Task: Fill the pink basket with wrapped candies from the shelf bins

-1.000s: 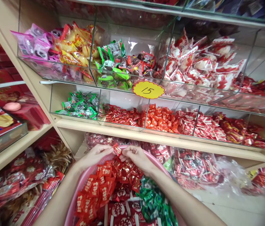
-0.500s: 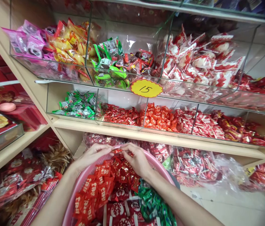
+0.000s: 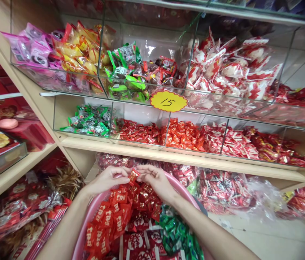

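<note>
A small red wrapped candy [image 3: 133,177] is pinched between my two hands, over the far rim of a pink basket [image 3: 178,185]. My left hand [image 3: 113,178] has its thumb and fingers closed on the candy's left side. My right hand [image 3: 154,179] grips its right side. Below them in the basket lie orange-red packets [image 3: 110,216], shiny dark red candies [image 3: 146,196], dark red square packets with white print [image 3: 136,242] and green wrapped candies [image 3: 178,229].
Ahead, clear bins hold orange-red candies [image 3: 183,133], green packets [image 3: 92,119] and white-and-red bags [image 3: 233,68]. A yellow price tag [image 3: 169,101] reads 15. Plastic bags of candy [image 3: 219,187] lie beneath the wooden shelf edge [image 3: 184,159]. Red boxes [image 3: 30,131] sit on the left shelf.
The candy between my fingers has turned so that its printed face shows. Both hands have shifted their fingers slightly around it. The basket has stayed in place.
</note>
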`<state>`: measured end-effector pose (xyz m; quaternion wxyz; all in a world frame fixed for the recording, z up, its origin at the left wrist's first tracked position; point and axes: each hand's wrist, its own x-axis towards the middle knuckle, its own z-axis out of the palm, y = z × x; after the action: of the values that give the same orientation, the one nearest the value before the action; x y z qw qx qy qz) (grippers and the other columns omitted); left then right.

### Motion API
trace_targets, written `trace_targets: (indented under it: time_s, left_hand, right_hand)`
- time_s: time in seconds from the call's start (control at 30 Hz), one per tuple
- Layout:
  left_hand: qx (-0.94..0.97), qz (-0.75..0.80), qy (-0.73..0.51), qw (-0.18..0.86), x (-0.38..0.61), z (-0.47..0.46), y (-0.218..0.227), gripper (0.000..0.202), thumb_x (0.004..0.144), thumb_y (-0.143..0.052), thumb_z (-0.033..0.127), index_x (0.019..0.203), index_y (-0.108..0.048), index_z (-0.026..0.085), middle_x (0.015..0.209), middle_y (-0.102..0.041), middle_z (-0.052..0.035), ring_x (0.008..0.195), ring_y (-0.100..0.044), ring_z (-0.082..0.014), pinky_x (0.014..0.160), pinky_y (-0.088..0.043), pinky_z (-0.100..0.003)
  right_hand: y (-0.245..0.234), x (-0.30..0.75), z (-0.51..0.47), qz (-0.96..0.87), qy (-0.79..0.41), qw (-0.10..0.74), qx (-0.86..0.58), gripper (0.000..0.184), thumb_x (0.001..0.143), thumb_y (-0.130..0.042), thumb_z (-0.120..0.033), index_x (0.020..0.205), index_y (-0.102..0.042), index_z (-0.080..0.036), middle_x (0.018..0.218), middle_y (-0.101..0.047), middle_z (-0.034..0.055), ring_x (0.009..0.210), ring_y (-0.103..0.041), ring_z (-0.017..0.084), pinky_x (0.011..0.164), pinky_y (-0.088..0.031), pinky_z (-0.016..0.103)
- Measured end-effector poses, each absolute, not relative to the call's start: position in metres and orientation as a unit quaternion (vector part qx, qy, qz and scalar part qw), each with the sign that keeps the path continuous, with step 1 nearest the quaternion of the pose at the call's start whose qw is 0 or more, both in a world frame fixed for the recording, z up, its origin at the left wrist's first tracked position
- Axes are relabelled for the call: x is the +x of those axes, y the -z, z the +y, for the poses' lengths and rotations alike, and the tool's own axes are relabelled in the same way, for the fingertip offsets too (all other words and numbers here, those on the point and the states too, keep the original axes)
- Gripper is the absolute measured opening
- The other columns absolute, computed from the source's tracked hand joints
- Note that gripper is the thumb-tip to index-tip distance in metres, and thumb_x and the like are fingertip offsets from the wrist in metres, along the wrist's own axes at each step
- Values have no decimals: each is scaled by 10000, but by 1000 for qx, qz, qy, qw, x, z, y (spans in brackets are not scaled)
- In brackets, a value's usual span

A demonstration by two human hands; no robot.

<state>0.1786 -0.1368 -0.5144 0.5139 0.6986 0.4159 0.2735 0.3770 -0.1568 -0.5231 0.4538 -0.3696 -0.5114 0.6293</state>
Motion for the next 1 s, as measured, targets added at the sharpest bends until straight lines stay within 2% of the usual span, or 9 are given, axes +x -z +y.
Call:
trace_targets:
  time_s: [0.1, 0.23, 0.43, 0.6, 0.83, 1.0]
  left_hand:
    - [702, 425, -267, 505, 178, -136, 516, 154, 709, -647, 299, 674, -635, 149, 1063, -666, -74, 1008, -582, -213, 920, -392, -312]
    - [708, 429, -260, 496, 176, -135, 519, 161, 708, -651, 307, 689, -652, 147, 1104, -650, -85, 1008, -586, -216, 915, -398, -308]
    - [717, 425, -254, 492, 177, -134, 519, 170, 712, -650, 310, 680, -659, 143, 1091, -651, -87, 990, -590, -215, 908, -399, -309]
    - [723, 418, -247, 492, 177, -135, 519, 192, 724, -641, 326, 662, -650, 144, 1066, -649, -77, 983, -586, -210, 900, -396, -303]
    - [711, 414, -260, 506, 178, -136, 516, 204, 724, -640, 343, 660, -655, 150, 916, -681, -53, 960, -586, -212, 872, -408, -301]
    - [694, 424, -266, 518, 180, -139, 509, 246, 755, -600, 367, 815, -691, 146, 964, -691, -70, 937, -596, -214, 854, -428, -306]
  right_hand:
    - [521, 377, -156, -481, -663, 443, -364, 202, 708, -619, -300, 839, -661, -152, 809, -655, 25, 752, -598, 123, 838, -473, 334]
    - [525, 376, -155, -485, -658, 442, -368, 240, 665, -685, -377, 725, -659, -146, 733, -640, 8, 697, -571, 110, 790, -468, 316]
    - [527, 377, -153, -480, -650, 451, -380, 265, 620, -731, -371, 722, -639, -145, 681, -629, -4, 640, -544, 100, 693, -442, 269]
    - [522, 377, -153, -485, -629, 466, -390, 241, 616, -730, -357, 681, -627, -149, 713, -626, -4, 647, -527, 98, 655, -410, 246]
    - [521, 377, -148, -494, -614, 475, -391, 246, 648, -703, -374, 705, -621, -149, 717, -618, 4, 647, -522, 104, 646, -418, 252]
    - [517, 388, -143, -543, -578, 451, -409, 226, 678, -678, -355, 730, -611, -146, 681, -601, -12, 619, -507, 90, 619, -404, 233]
